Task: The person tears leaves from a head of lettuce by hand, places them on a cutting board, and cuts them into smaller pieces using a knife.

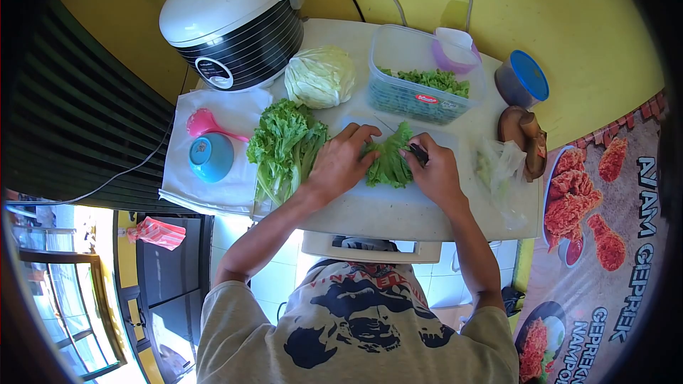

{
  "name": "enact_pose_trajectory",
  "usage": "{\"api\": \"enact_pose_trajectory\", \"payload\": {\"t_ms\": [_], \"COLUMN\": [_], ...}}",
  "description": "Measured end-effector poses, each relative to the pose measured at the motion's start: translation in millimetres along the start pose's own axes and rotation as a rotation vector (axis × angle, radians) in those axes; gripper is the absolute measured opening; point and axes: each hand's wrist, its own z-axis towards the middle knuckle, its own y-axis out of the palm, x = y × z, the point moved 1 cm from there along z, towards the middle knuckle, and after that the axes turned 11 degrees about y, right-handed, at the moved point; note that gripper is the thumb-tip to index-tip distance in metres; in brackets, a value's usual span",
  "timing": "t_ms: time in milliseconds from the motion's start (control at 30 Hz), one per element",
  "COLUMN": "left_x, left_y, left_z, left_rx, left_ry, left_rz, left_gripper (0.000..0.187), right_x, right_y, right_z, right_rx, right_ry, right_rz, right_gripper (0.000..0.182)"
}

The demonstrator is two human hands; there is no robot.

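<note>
Green lettuce leaves [390,163] lie bunched on a pale cutting board [441,144] in the middle of the table. From the left, my left hand [340,158] grips their edge with curled fingers. My right hand [435,173] is closed around the black handle of a knife [418,153] and touches the leaves' right side. Most of the blade is hidden behind the lettuce. Just left of my left hand is a heap of whole lettuce [281,144]. Beyond my hands stands a clear plastic container [409,110] partly filled with cut greens.
A cabbage [320,77] sits beside a rice cooker [231,28] at the back left. A blue bowl [211,158] and a pink ladle [206,124] lie on the left. A plastic bag [501,174], a brown wooden object [523,135] and a blue-lidded tub [523,78] are on the right.
</note>
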Motion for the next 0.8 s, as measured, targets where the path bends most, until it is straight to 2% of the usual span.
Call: {"api": "enact_pose_trajectory", "payload": {"t_ms": [100, 200, 300, 400, 433, 500, 533, 600, 800], "left_x": [-1, 13, 15, 8, 9, 14, 14, 14, 23], "left_y": [4, 6, 8, 13, 12, 8, 8, 9, -9], "left_z": [-5, -5, -7, -3, -2, 1, 2, 4, 9], "left_rx": [0.043, 0.124, 0.024, 0.005, -0.026, -0.094, -0.052, 0.035, -0.064], "left_ry": [0.101, 0.072, 0.127, 0.117, 0.008, -0.21, -0.182, -0.127, -0.213], "left_rz": [0.176, 0.261, 0.294, -0.002, -0.14, -0.415, -0.399, -0.367, -0.178], "left_gripper": [0.041, 0.042, 0.04, 0.036, 0.036, 0.036, 0.037, 0.039, 0.048], "right_x": [3, 7, 5, -7, -10, -14, -14, -5, -6], "right_y": [1, 1, -1, -5, -7, -12, -13, -15, -13], "right_z": [1, 3, 0, -4, -6, -8, -9, -6, -3], "right_rx": [0.013, 0.021, -0.02, -0.053, -0.059, -0.179, -0.24, -0.262, -0.187], "right_ry": [0.04, 0.029, 0.088, 0.061, 0.034, 0.191, 0.27, 0.26, 0.182], "right_rz": [-0.03, -0.029, 0.058, 0.298, 0.397, 0.466, 0.499, 0.46, 0.187], "right_gripper": [0.024, 0.026, 0.03, 0.031, 0.032, 0.029, 0.028, 0.026, 0.023]}}
